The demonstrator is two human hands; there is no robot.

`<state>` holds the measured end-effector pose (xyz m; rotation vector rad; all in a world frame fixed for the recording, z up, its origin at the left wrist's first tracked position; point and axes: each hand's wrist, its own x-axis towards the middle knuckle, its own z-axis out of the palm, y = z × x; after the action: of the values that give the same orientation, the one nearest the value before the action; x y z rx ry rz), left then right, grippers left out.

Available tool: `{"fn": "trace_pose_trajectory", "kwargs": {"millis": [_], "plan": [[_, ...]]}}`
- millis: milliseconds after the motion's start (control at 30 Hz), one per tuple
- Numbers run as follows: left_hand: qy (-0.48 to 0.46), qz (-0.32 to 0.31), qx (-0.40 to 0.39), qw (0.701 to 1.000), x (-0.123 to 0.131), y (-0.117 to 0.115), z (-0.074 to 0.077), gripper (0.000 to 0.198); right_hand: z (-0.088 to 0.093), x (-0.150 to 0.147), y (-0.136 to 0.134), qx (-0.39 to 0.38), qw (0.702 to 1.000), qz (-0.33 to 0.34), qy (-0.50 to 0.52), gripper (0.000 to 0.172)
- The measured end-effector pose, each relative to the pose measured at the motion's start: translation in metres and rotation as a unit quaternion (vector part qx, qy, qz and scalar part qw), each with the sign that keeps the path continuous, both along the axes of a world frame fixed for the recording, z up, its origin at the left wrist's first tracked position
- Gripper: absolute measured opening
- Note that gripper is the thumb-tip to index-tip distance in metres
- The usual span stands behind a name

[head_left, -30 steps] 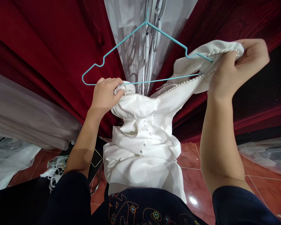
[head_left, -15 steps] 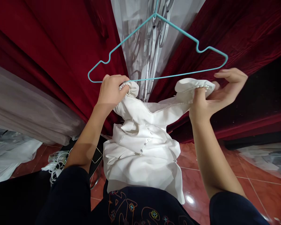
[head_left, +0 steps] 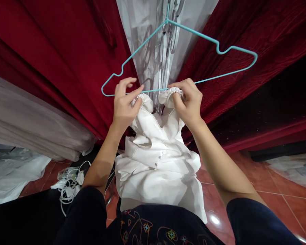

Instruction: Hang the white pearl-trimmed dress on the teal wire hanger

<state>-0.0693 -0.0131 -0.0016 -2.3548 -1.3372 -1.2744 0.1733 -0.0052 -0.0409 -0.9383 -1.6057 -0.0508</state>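
Note:
A white dress with a pearl-trimmed neckline and small buttons down its front hangs between my arms, its lower part reaching my body. My left hand pinches one pearl-edged shoulder of it, with the index finger raised. The other shoulder is gripped by my right hand, thumb in front and fingers behind. Both hands are at the bottom bar of a turquoise hanger, whose upper part rises above them. Whether the fabric is looped over the bar is hidden by my fingers.
Red curtains hang on both sides of a pale strip of fabric. White cables lie at the lower left near a black surface. Sheer white cloth hangs at left, over a red tiled floor.
My right hand has moved left and inward with its shoulder of the dress, to the hanger's bar. My left index finger has lifted. The hanger has shifted slightly in view.

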Motion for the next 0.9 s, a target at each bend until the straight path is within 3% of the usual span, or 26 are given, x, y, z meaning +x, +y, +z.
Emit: {"fn": "trace_pose_trajectory", "kwargs": {"millis": [100, 200, 333, 400, 433, 533, 600, 700, 800, 900], "plan": [[-0.096, 0.090, 0.056, 0.990, -0.011, -0.013, -0.014, 0.031, 0.002, -0.001, 0.001, 0.005, 1.000, 0.012, 0.010, 0.032], [-0.246, 0.100, -0.009, 0.964, -0.030, -0.015, -0.039, 0.017, 0.003, 0.000, 0.000, 0.007, 1.000, 0.017, 0.010, 0.031], [-0.461, 0.063, -0.205, 0.861, -0.054, 0.001, -0.061, 0.017, 0.003, -0.001, -0.003, -0.001, 1.000, 0.009, 0.005, 0.032], [-0.514, 0.052, -0.228, 0.825, -0.064, 0.014, -0.057, 0.023, 0.004, -0.003, -0.004, 0.000, 1.000, 0.012, 0.006, 0.032], [-0.524, 0.048, -0.221, 0.821, -0.068, 0.022, -0.051, 0.023, 0.005, -0.003, -0.004, 0.002, 1.000, 0.014, 0.009, 0.032], [-0.517, 0.048, -0.162, 0.839, -0.081, 0.052, -0.024, 0.022, 0.007, -0.003, -0.006, 0.005, 1.000, 0.020, 0.013, 0.030], [-0.498, 0.040, -0.116, 0.859, -0.089, 0.075, -0.004, 0.033, 0.008, -0.002, -0.007, 0.004, 1.000, 0.020, 0.009, 0.029], [-0.397, 0.021, -0.030, 0.917, -0.096, 0.102, 0.018, 0.052, 0.009, -0.002, -0.009, -0.005, 1.000, 0.013, 0.005, 0.028], [-0.277, 0.021, 0.029, 0.960, -0.092, 0.105, 0.035, 0.045, 0.008, -0.004, -0.009, -0.008, 1.000, 0.009, 0.011, 0.029], [-0.253, 0.014, 0.056, 0.966, -0.086, 0.086, 0.049, 0.024, 0.008, -0.005, -0.008, -0.010, 1.000, 0.008, 0.006, 0.032]]}}
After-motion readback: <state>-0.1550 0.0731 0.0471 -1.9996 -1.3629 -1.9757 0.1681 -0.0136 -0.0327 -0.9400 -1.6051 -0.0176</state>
